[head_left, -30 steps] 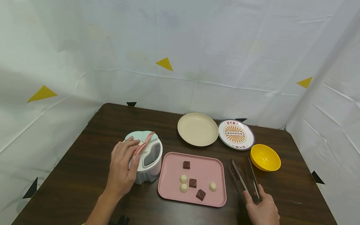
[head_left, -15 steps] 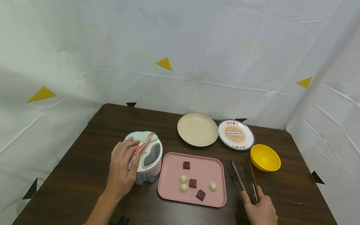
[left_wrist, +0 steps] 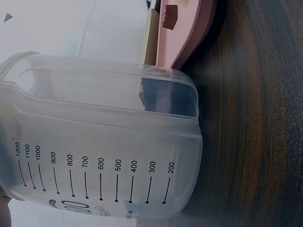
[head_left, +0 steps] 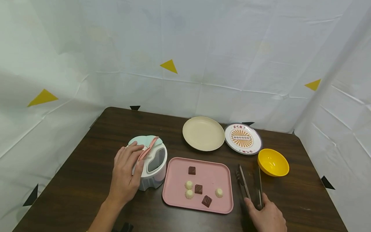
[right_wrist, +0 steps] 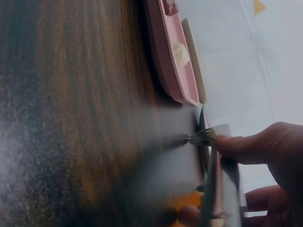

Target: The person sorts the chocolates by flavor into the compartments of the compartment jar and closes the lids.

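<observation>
Holding metal tongs [head_left: 245, 182] in the right grip [head_left: 268, 215], between pink tray [head_left: 214, 172] and yellow bowl [head_left: 273, 162]. Resting the left grip [head_left: 126, 169], loosely extended, atop the graduated plastic container [head_left: 156, 176] just beside the tray.

Clear tub [left_wrist: 109, 127], L wrist cam: blk scale, 200 thru 1200 in 100s; bigger logo + sm. print nearby n/legible. White plate [head_left: 243, 139], head cam: red Chinese chars top & btm, approx. 该吃饭了; ctr. band too sm. to read.
</observation>
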{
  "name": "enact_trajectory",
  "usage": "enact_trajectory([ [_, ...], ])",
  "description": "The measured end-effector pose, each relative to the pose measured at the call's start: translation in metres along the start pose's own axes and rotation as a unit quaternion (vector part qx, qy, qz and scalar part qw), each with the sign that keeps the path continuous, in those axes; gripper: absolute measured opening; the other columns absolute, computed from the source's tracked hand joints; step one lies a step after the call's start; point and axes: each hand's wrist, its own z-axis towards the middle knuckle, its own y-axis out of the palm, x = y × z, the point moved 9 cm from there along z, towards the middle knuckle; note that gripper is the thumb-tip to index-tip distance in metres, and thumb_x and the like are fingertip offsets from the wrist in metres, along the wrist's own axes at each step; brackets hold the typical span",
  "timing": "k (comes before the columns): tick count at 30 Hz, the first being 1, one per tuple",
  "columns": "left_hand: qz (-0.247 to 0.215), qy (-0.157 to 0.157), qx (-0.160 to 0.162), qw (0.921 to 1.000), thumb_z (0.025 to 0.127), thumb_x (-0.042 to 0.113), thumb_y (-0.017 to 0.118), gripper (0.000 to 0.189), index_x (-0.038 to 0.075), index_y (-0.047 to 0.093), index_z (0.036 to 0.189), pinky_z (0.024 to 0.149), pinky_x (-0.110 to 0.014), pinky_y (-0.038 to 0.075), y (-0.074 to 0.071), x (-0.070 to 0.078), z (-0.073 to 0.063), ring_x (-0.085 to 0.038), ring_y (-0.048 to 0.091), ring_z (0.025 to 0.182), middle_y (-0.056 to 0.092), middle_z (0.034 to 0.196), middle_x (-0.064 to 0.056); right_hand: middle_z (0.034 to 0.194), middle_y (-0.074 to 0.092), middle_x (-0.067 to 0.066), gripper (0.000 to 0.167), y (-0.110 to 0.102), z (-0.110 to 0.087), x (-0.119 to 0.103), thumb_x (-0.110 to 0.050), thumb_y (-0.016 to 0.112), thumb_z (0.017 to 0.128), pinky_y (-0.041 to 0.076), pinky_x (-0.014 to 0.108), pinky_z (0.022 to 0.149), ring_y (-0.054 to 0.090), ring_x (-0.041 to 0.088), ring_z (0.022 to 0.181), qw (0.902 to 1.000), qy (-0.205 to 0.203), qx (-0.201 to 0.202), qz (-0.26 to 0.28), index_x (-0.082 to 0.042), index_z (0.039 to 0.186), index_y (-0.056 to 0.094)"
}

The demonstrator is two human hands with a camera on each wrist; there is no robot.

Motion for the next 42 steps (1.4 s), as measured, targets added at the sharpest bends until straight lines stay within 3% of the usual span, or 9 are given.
enact_trajectory([
  [4, 0.0, -0.001, 0.0, 1.0, 0.096, 0.024, 0.049, 0.031, 0.006, 0.069, 0.111, 0.11, -0.061, 0.018, 0.0, 0.0, 0.0, -0.033, 0.047, 0.13, 0.062, 0.124, -0.01, 0.071, 0.06, 0.009, 0.097, 0.003, 0.0, 0.002, -0.08, 0.058, 0.073, 0.048, 0.054, 0.059, 0.06, 0.033, 0.067, 0.9994, 0.004, -0.029, -0.017, 0.003, 0.124, 0.054],
  [18, 0.002, -0.002, -0.001, 1.0, 0.096, 0.025, 0.048, 0.032, 0.006, 0.068, 0.112, 0.11, -0.061, 0.018, 0.0, 0.0, 0.0, -0.033, 0.047, 0.131, 0.062, 0.125, -0.009, 0.067, 0.057, 0.003, 0.091, 0.002, 0.001, -0.001, -0.081, 0.059, 0.072, 0.047, 0.05, 0.058, 0.058, 0.028, 0.064, 0.9989, -0.002, -0.041, -0.021, 0.0, 0.113, 0.058],
  [23, 0.002, 0.0, 0.001, 1.0, 0.097, 0.026, 0.048, 0.032, 0.007, 0.068, 0.112, 0.111, -0.06, 0.018, 0.0, -0.001, -0.001, -0.033, 0.047, 0.131, 0.061, 0.125, -0.009, 0.069, 0.059, 0.006, 0.108, 0.002, 0.002, 0.002, -0.086, 0.056, 0.067, 0.049, 0.054, 0.062, 0.059, 0.03, 0.066, 0.9987, 0.004, -0.043, -0.028, 0.006, 0.122, 0.055],
  [26, 0.003, 0.0, 0.0, 1.0, 0.097, 0.026, 0.048, 0.032, 0.007, 0.068, 0.112, 0.111, -0.059, 0.018, 0.0, 0.0, -0.001, -0.033, 0.046, 0.131, 0.061, 0.125, -0.009, 0.074, 0.062, 0.013, 0.115, 0.002, 0.002, 0.002, -0.088, 0.055, 0.065, 0.05, 0.056, 0.064, 0.061, 0.032, 0.068, 0.9988, 0.005, -0.038, -0.032, 0.009, 0.128, 0.052],
  [32, 0.004, 0.001, 0.001, 1.0, 0.097, 0.026, 0.048, 0.032, 0.007, 0.068, 0.112, 0.111, -0.06, 0.018, 0.0, 0.0, -0.001, -0.033, 0.047, 0.131, 0.062, 0.125, -0.009, 0.102, 0.063, 0.033, 0.125, 0.0, 0.002, 0.004, -0.092, 0.052, 0.062, 0.05, 0.059, 0.067, 0.064, 0.043, 0.077, 0.9986, 0.01, -0.026, -0.045, 0.011, 0.132, 0.048],
  [37, 0.001, 0.001, 0.001, 1.0, 0.097, 0.027, 0.048, 0.032, 0.007, 0.069, 0.112, 0.11, -0.061, 0.018, 0.0, 0.0, -0.001, -0.033, 0.047, 0.131, 0.062, 0.125, -0.009, 0.103, 0.064, 0.03, 0.122, -0.007, -0.001, 0.003, -0.09, 0.051, 0.066, 0.049, 0.06, 0.069, 0.063, 0.043, 0.079, 0.9977, 0.018, -0.022, -0.062, 0.01, 0.135, 0.047],
  [42, 0.0, 0.001, 0.002, 1.0, 0.097, 0.027, 0.048, 0.032, 0.007, 0.069, 0.112, 0.11, -0.061, 0.018, 0.0, 0.0, -0.001, -0.033, 0.047, 0.131, 0.062, 0.125, -0.01, 0.095, 0.064, 0.022, 0.108, -0.027, -0.007, -0.007, -0.079, 0.062, 0.071, 0.05, 0.055, 0.067, 0.062, 0.036, 0.074, 0.9979, 0.031, 0.032, -0.047, 0.008, 0.134, 0.05],
])
